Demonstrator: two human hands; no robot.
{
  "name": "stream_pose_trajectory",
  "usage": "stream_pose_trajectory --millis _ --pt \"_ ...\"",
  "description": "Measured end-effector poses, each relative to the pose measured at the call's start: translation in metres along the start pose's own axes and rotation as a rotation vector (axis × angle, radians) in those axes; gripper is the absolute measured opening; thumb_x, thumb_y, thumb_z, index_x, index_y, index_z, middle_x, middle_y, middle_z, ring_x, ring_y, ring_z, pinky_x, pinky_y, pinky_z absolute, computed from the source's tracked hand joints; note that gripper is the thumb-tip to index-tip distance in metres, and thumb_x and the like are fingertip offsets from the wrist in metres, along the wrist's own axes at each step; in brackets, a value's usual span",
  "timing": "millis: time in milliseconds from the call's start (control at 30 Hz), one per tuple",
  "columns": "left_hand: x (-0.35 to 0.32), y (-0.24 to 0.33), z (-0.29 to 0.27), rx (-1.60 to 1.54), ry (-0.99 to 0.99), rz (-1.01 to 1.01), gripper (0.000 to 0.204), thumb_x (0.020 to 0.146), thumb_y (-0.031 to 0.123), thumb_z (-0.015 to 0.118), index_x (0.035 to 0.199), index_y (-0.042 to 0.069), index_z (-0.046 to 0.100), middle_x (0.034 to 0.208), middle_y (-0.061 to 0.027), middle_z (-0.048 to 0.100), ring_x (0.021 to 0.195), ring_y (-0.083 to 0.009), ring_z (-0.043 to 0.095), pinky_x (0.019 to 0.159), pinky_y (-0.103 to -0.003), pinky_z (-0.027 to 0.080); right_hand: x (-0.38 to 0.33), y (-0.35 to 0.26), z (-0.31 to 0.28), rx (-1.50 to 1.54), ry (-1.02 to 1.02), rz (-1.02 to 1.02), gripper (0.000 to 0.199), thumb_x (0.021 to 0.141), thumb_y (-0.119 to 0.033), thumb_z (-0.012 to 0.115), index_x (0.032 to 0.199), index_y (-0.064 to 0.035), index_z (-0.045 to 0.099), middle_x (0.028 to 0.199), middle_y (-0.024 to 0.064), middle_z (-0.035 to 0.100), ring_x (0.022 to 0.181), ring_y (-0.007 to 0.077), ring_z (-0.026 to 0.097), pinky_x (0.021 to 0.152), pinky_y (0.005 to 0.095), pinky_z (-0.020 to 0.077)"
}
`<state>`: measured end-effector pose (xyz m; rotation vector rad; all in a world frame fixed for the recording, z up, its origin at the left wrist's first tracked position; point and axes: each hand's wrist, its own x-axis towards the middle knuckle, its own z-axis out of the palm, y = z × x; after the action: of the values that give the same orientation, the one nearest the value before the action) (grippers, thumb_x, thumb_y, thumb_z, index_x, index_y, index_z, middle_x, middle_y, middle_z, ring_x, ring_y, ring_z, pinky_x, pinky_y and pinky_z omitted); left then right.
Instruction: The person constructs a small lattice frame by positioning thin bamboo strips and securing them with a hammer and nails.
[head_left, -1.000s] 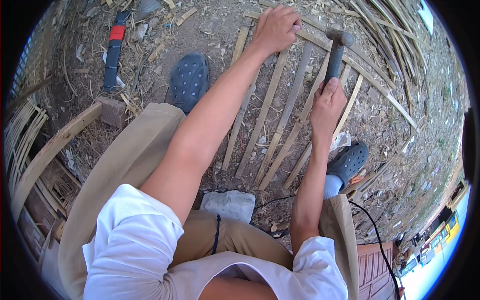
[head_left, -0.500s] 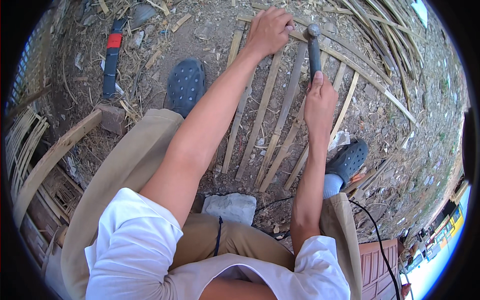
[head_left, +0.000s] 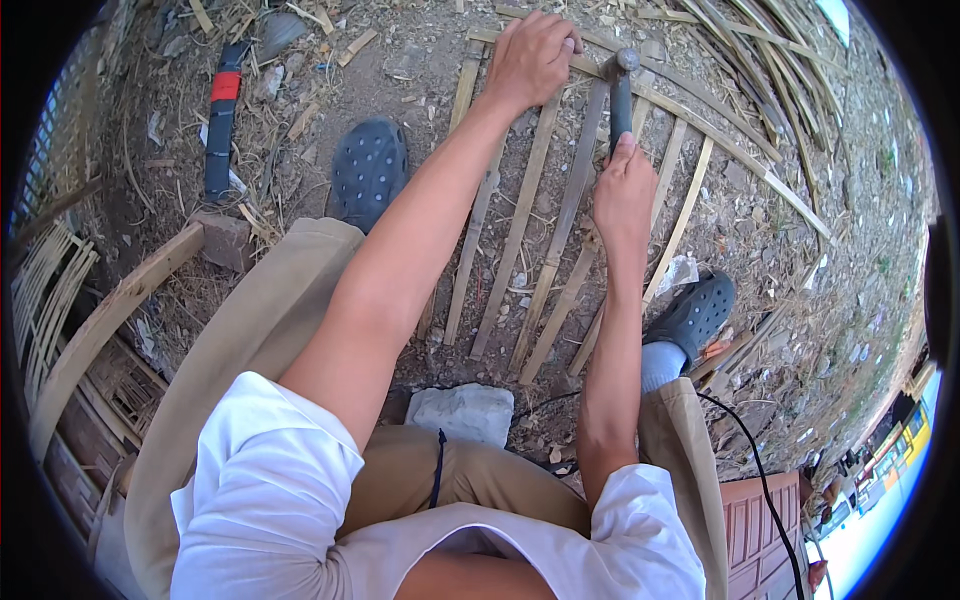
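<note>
Right hand (head_left: 622,195): fingers clamped on hammer (head_left: 621,88) handle, head at 12 o'clock over bamboo slat frame (head_left: 520,215) on dirt ground (head_left: 400,60). Left hand (head_left: 530,58): fingers curled together, pressing the frame's top crosspiece at 11 o'clock. Dark clogs (head_left: 368,170) flank frame.

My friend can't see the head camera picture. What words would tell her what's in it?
Seen from above, a seated person's right hand grips a hammer over bamboo slats on dirt, while the left hand presses on them.
</note>
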<state>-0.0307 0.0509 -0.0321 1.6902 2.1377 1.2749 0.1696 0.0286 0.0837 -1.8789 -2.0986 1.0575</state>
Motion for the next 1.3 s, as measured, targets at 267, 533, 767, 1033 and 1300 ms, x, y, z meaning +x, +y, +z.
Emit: stream_pose_trajectory --millis 267,533,767,1033,1300 --pt "0.002 -0.003 0.001 0.028 -0.005 -0.008 0.014 0.102 0.019 0.059 0.099 0.013 0.071 0.098 -0.0046 0.072 0.103 -0.03 0.067 0.095 -0.046 0.05 -0.005 0.016 0.009 0.039 0.015 -0.059 0.054 0.123 -0.032 0.037 0.092 0.0056 0.06 0.069 0.0276 0.06 0.063 0.0476 0.06 0.067 0.0581 0.0451" --pt "0.003 -0.002 -0.001 0.017 0.0 -0.001 0.014 0.098 0.016 0.059 0.098 0.01 0.071 0.099 -0.0051 0.073 0.102 -0.0307 0.067 0.095 -0.046 0.051 -0.008 0.017 0.019 0.101 0.046 -0.002 0.06 0.124 -0.037 0.034 0.09 0.0058 0.059 0.071 0.0268 0.06 0.064 0.0472 0.061 0.065 0.0556 0.0458" --pt "0.006 0.002 -0.002 -0.016 -0.057 -0.022 0.016 0.095 0.012 0.056 0.097 0.009 0.071 0.099 -0.0064 0.074 0.104 -0.0314 0.068 0.094 -0.047 0.053 -0.009 0.013 0.017 0.167 0.117 -0.038 0.06 0.123 -0.038 0.036 0.097 0.0081 0.064 0.074 0.0281 0.063 0.07 0.049 0.063 0.069 0.0573 0.0473" --pt "0.018 0.012 -0.015 0.216 -0.377 0.149 0.029 0.093 0.024 0.076 0.12 0.012 0.074 0.123 -0.0069 0.07 0.119 -0.0319 0.066 0.103 -0.046 0.053 -0.026 0.0 -0.057 0.267 0.018 0.121 0.053 0.12 -0.037 0.05 0.095 0.0079 0.063 0.073 0.026 0.064 0.066 0.0471 0.061 0.066 0.055 0.0468" --pt "0.072 0.037 -0.031 0.337 -0.778 0.184 0.04 0.085 0.006 0.081 0.123 0.009 0.068 0.116 -0.0062 0.068 0.109 -0.0314 0.07 0.09 -0.048 0.059 -0.022 0.112 -0.119 -0.066 0.325 0.376 0.052 0.113 -0.041 0.062 0.112 0.0101 0.071 0.088 0.0289 0.072 0.082 0.0436 0.07 0.081 0.0549 0.0515"
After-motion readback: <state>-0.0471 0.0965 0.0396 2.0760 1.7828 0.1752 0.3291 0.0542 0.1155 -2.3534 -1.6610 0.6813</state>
